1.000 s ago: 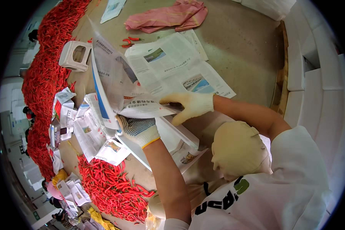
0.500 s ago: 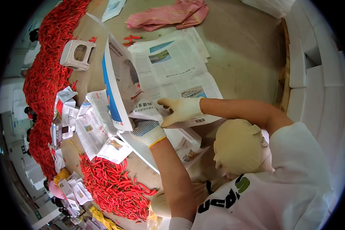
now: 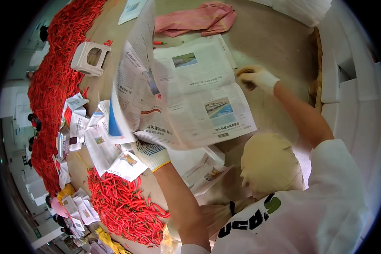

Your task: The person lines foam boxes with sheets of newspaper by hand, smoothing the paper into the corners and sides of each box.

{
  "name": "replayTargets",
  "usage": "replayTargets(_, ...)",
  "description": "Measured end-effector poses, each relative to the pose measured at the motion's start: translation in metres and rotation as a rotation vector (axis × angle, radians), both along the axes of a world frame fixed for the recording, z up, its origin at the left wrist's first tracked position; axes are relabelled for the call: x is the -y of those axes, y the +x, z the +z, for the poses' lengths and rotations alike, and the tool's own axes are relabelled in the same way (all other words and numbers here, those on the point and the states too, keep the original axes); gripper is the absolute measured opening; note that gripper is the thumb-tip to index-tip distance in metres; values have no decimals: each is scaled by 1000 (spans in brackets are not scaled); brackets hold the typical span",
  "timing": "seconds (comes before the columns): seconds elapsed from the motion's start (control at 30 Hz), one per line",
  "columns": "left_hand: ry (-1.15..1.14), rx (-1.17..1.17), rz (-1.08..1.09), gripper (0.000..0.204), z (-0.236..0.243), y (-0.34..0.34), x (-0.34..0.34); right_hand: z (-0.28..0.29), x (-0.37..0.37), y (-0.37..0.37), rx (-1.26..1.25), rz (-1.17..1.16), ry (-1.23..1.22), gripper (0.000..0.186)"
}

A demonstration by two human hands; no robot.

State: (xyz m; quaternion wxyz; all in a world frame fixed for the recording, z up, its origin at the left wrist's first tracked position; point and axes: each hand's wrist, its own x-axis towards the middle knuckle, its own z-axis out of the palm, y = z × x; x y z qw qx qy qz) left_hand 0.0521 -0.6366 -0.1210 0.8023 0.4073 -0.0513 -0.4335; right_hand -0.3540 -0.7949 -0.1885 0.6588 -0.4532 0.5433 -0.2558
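Observation:
My left hand (image 3: 150,155), in a white knit glove with blue dots and a yellow cuff, grips the lower left edge of a newspaper (image 3: 203,91). Its fingertips are partly hidden by the paper. One sheet stands up on the left and curves over, blurred along its edge; the printed pages lie spread to its right. My right hand (image 3: 258,78), in a pale glove with brown-stained fingertips, hovers just off the newspaper's right edge. Its fingers are bent and apart, and nothing shows in them. A white box-like piece (image 3: 194,163) lies under the newspaper's near edge.
Loose red chillies (image 3: 122,207) lie heaped near my left forearm; a long chilli pile (image 3: 55,84) runs along the far left. Crumpled newspapers (image 3: 99,144), a beige plastic stool (image 3: 90,58), a pink cloth (image 3: 199,19) and white boxes (image 3: 347,101) surround the work area.
My right hand has left the middle of the newspaper and moved right and away from me. The raised sheet has swung up and opened wider. My left hand has shifted slightly left.

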Motion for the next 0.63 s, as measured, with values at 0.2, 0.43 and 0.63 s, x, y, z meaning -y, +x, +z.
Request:
replayTargets(0.2, -109, -77, -20, 51, -13, -3, -6, 22, -31, 31, -107, 185, -119, 65)
replayTargets(0.43, -237, -104, -156, 53, -14, -16, 12, 82, -76, 175, -125, 807, -232, 93)
replayTargets(0.63, -30, 24, 40, 57, -3, -19, 13, 77, -64, 159, 68, 885, -142, 85)
